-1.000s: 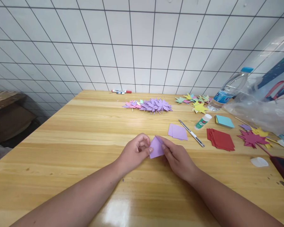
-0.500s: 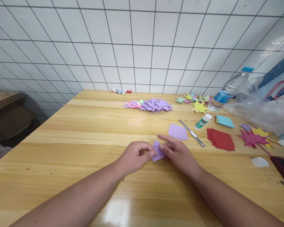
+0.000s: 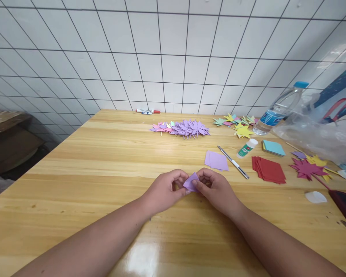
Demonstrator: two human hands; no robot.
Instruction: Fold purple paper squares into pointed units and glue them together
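A small piece of folded purple paper [image 3: 192,181] is between my two hands, near the middle of the wooden table [image 3: 103,161]. My left hand [image 3: 168,188] pinches its left side with thumb and fingers. On its right side my right hand [image 3: 215,188] grips it, the thumb lying over the front and the fingers behind. Just beyond my right hand lie a few purple paper squares [image 3: 217,160] and a craft knife [image 3: 233,162].
Purple and pink paper leaves [image 3: 190,128] lie toward the tiled wall. To the right are a glue stick [image 3: 247,148], red paper squares [image 3: 269,170], blue paper squares [image 3: 273,147], a water bottle [image 3: 279,109], a dark pink paper leaf [image 3: 307,168] and a white cap [image 3: 316,197].
The purple paper has been lifted and turned upward from its flatter position. My right fingers, stretched out before, have curled behind it.
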